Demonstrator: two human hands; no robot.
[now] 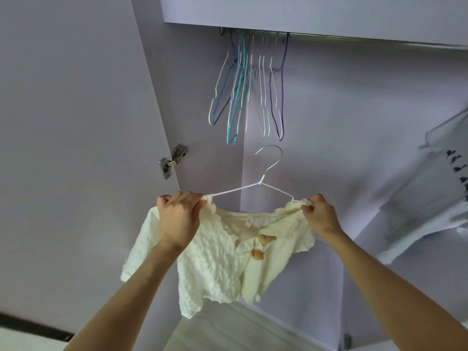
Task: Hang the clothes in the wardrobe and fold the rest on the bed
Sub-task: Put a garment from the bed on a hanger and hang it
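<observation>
Head view: both hands (left (pixel 177 219), right (pixel 320 215)) grip shirt (pixel 215 259) on hanger (pixel 263 178).

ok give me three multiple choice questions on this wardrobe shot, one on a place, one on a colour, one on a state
1. Where do the empty hangers hang?
A. on the rail under the top shelf
B. on the door hinge
C. on the floor

2. What colour is the top on the held hanger?
A. navy
B. cream
C. red

3. What is the state of the held hanger's hook?
A. on the rail
B. free in the air, below the rail
C. snapped off

Answers: 1 A, their hooks sit on the rail; 2 B, the fabric is pale cream; 3 B, the left hand and right hand grip the top's shoulders, hook touching nothing.
</observation>
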